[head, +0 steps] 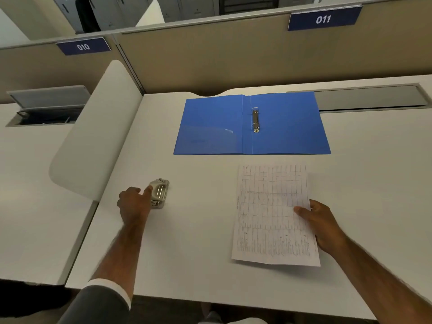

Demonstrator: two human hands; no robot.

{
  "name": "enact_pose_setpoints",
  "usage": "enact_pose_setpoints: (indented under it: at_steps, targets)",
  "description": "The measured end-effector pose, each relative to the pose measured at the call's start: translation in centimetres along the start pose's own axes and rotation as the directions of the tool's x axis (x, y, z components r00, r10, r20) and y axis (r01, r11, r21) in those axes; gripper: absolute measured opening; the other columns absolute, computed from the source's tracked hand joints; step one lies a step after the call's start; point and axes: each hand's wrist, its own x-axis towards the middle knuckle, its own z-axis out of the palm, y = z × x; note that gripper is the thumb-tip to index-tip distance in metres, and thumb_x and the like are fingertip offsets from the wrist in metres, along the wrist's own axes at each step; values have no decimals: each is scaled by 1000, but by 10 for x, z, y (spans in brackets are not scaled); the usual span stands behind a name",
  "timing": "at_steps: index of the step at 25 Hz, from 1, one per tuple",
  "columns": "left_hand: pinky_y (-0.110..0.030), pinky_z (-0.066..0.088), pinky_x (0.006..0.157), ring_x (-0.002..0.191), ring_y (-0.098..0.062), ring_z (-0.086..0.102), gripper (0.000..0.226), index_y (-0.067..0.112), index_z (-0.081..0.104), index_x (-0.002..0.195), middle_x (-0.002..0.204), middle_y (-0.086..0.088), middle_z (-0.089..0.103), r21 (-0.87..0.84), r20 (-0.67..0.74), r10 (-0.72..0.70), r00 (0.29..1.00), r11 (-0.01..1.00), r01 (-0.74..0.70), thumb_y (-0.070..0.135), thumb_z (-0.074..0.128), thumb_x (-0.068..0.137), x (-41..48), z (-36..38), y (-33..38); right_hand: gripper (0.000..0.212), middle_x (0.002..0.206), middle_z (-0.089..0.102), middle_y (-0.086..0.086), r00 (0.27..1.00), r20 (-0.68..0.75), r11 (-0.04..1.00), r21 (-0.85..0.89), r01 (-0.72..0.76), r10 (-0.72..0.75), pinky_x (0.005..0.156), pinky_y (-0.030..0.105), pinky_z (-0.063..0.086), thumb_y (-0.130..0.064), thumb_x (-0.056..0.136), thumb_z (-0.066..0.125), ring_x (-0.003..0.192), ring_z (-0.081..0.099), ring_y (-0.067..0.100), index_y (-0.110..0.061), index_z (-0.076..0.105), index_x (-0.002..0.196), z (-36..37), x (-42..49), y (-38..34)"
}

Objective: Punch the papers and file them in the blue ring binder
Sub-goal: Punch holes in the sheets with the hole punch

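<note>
Both arms reach into view from the bottom edge. The left arm wears a dark grey fabric sleeve (100,305) that ends partway up the forearm, and a narrow white cuff band (109,287) edges it with a soft, rounded fold. From that band down to the left hand (134,203) the arm is bare. The right forearm shows bare from the frame edge to the right hand (320,224).

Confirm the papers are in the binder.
No, the right hand holds the papers in front of the open binder, whose rings are bare.
</note>
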Motion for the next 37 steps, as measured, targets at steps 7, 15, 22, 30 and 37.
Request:
enact_pose_setpoints:
  at_steps: [7, 15, 22, 30, 37]
  targets:
    - [-30, 37, 59, 74, -26, 57, 29, 5, 65, 75, 77, -10, 63, -292, 175, 7, 985, 956, 45, 32, 68, 86, 4, 9, 20, 22, 112, 73, 9, 1000, 11, 1000, -9, -11, 11, 86, 52, 59, -11, 96, 60, 96, 73, 31, -11, 65, 117, -3, 1, 3]
    - [-46, 59, 82, 93, -28, 69, 53, 15, 56, 118, 105, -8, 64, -561, 474, 35, 880, 782, 271, 33, 82, 76, -52, 44, 77, 18, 110, 74, 9, 1000, 0, 1000, 29, 3, -3, 69, 38, 61, -9, 96, 59, 93, 74, 29, -12, 66, 113, -6, 0, -3]
    - [-28, 55, 69, 87, -19, 69, 43, 11, 67, 114, 106, -5, 72, -494, 501, 125, 856, 854, 164, 36, 78, 80, -117, 79, 110, 23, 111, 73, 9, 1000, -22, 1000, 21, -4, 4, 69, 38, 61, -12, 97, 59, 94, 73, 29, -10, 64, 120, -20, 3, -5]
    - [-18, 44, 56, 74, -10, 63, 27, 11, 73, 98, 94, -2, 73, -387, 425, 205, 882, 922, -28, 34, 74, 84, -135, 77, 115, 19, 111, 73, 9, 1000, -4, 999, 42, -16, 16, 83, 50, 60, -11, 96, 59, 95, 73, 31, -12, 66, 114, -17, 5, -5]
    - [-16, 40, 52, 66, -7, 59, 22, 11, 70, 88, 82, 0, 68, -386, 425, 251, 870, 919, -77, 32, 71, 87, -137, 77, 114, 16, 108, 74, 7, 1000, -6, 999, 34, 15, -14, 70, 38, 62, -8, 96, 59, 90, 75, 27, -18, 68, 103, -15, 3, -3]
